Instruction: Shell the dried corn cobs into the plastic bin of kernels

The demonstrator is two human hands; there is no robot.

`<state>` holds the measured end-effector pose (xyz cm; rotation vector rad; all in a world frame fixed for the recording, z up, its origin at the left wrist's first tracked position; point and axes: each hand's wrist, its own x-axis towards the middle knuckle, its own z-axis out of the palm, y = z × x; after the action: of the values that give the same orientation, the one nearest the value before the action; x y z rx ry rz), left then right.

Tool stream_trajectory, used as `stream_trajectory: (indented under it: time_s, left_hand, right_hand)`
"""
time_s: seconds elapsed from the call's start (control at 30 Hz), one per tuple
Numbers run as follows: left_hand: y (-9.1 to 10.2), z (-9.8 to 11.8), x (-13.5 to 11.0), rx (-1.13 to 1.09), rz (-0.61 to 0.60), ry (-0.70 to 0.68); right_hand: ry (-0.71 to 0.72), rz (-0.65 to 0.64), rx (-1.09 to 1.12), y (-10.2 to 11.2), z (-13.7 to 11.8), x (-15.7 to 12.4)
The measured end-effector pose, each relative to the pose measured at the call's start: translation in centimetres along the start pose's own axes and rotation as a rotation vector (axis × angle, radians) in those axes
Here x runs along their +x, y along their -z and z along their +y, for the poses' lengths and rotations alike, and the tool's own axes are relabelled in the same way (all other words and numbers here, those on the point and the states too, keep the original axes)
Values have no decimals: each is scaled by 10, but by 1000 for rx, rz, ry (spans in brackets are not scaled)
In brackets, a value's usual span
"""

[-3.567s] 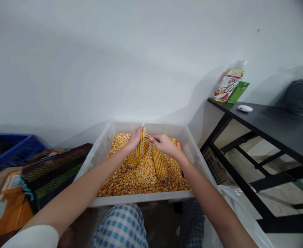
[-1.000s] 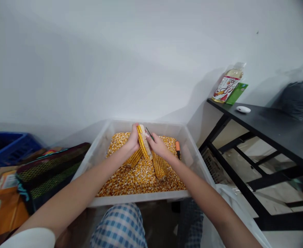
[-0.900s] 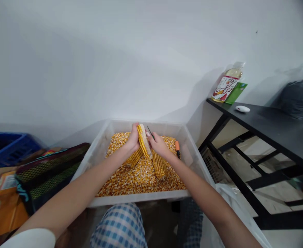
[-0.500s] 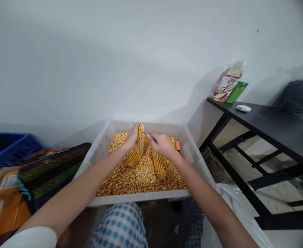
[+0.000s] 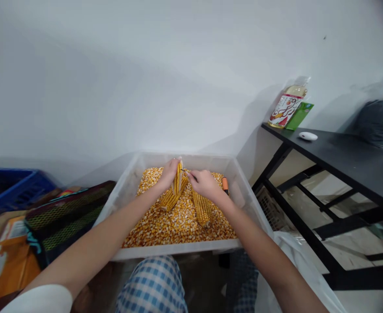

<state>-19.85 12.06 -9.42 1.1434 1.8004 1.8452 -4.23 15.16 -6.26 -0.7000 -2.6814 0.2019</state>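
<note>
My left hand [image 5: 169, 174] is closed around a corn cob [image 5: 178, 177], held upright with its pale tip at the top. In my right hand [image 5: 204, 181] is a thin dark-shafted tool [image 5: 185, 171], perhaps a screwdriver; most of its handle is hidden by the fingers. The shaft's end touches or nearly touches the cob near its top. Below, two more ears of corn lie on loose kernels [image 5: 178, 226]: one ear [image 5: 169, 201] under the held cob, another ear [image 5: 202, 211] under my right hand. All this is within a translucent plastic bin [image 5: 178, 248].
An orange-and-black handle [image 5: 225, 184] sticks up at the bin's right. A black table [image 5: 341, 145] on the right bears a bottle [image 5: 286, 106], a green box [image 5: 300, 116] and a white gadget [image 5: 308, 136]. At left are a blue crate [image 5: 13, 187] and a mesh bag [image 5: 67, 217].
The held cob has turned and tilted slightly to the right in my left hand. My right hand has moved only a little, with the tool still at the cob.
</note>
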Motion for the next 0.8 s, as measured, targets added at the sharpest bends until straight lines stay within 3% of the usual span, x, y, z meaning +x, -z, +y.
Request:
stream_trajectory:
  time_s: [0.1, 0.27, 0.6, 0.8]
  left_hand:
    - [-3, 2, -2, 125, -36, -99]
    - [-9, 4, -10, 158, -94, -141]
    - [-16, 8, -18, 263, -300, -247]
    - [-15, 7, -14, 306, -275, -233]
  right_hand:
    - [-17, -19, -10, 4, -1, -1]
    - [29, -73, 41, 15, 8, 0]
    - [115, -296, 274, 27, 36, 3]
    - [77, -345, 336, 26, 35, 5]
